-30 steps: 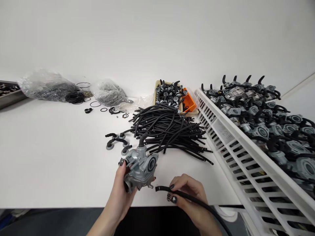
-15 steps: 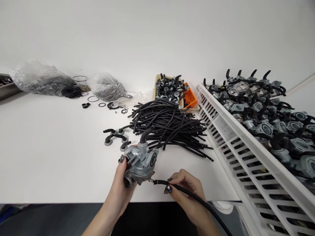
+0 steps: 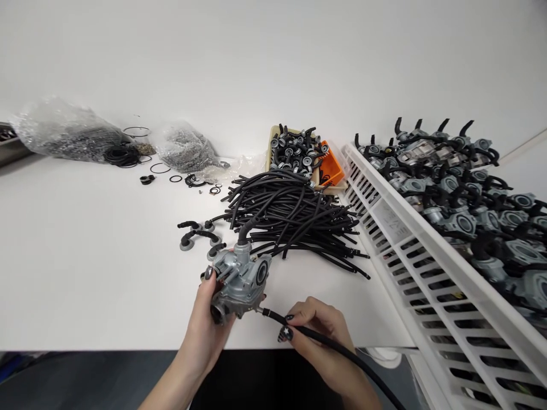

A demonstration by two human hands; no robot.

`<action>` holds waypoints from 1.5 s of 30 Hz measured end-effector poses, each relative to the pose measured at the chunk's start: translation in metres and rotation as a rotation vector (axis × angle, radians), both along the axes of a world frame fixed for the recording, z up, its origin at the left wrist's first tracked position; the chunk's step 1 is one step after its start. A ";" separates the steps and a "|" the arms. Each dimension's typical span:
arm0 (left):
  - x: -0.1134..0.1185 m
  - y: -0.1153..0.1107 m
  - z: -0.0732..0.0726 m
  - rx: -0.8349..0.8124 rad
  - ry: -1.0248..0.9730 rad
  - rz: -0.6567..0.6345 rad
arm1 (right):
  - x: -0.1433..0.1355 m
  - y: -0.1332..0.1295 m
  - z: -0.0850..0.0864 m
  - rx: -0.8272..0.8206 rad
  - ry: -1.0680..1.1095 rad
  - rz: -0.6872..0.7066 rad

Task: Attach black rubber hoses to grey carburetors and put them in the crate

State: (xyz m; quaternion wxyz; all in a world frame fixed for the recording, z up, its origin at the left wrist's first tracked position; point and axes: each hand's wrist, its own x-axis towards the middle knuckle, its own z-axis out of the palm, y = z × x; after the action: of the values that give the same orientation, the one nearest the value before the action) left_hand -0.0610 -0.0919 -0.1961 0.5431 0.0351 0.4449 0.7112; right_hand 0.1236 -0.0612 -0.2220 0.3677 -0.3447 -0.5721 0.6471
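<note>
My left hand [image 3: 204, 319] is wrapped round a grey metal carburetor [image 3: 239, 279] above the table's front edge, thumb on its left side. A bent black rubber boot stands up from the carburetor's top. Between thumb and forefinger, my right hand [image 3: 318, 330] pinches a black rubber hose [image 3: 342, 343]. The hose's near end meets a small metal nipple at the carburetor's lower right; how far it sits on the nipple I cannot tell. Its other end runs out of view at the bottom right. Behind the carburetor lie several grey caps with black elbows [image 3: 200, 234].
A pile of black hoses [image 3: 290, 213] lies mid-table. Behind it stand a beige bin [image 3: 273, 136] of capped elbows and an orange tray [image 3: 330, 165]. A white slatted crate [image 3: 393, 222] full of carburetors borders the right. Plastic bags [image 3: 182, 148] and rubber rings [image 3: 160, 168] lie at back left.
Both hands, with the carburetor and hose, have shifted slightly left in view. The hose end stays at the nipple, and both grips look the same.
</note>
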 end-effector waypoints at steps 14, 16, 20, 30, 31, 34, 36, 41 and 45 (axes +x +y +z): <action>0.001 0.002 0.009 -0.074 0.096 -0.043 | -0.001 0.003 0.006 0.151 0.092 0.112; 0.001 0.002 0.008 -0.109 0.116 -0.033 | -0.001 0.003 0.005 0.174 0.103 0.102; 0.002 0.001 0.002 -0.136 0.153 -0.037 | -0.002 0.002 0.004 0.196 0.112 0.080; 0.004 -0.001 0.000 -0.140 0.181 -0.035 | -0.004 0.001 0.009 0.138 0.040 0.030; 0.004 -0.001 0.000 -0.143 0.181 -0.027 | -0.005 0.001 0.010 0.129 0.029 0.026; 0.003 -0.002 0.000 -0.142 0.180 -0.006 | -0.006 0.002 0.010 0.105 -0.003 -0.007; 0.003 -0.002 -0.002 -0.148 0.181 0.006 | -0.006 0.003 0.011 0.086 -0.024 -0.021; 0.007 -0.003 -0.006 -0.115 0.229 0.043 | -0.006 0.000 0.012 0.210 -0.075 0.119; 0.009 -0.001 -0.007 -0.057 0.266 0.072 | -0.006 -0.001 0.010 0.199 -0.049 0.039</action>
State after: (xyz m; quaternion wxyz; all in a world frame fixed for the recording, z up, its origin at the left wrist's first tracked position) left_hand -0.0523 -0.0930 -0.2029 0.4542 0.0979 0.5339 0.7065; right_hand 0.1180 -0.0623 -0.2118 0.3731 -0.3111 -0.6490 0.5855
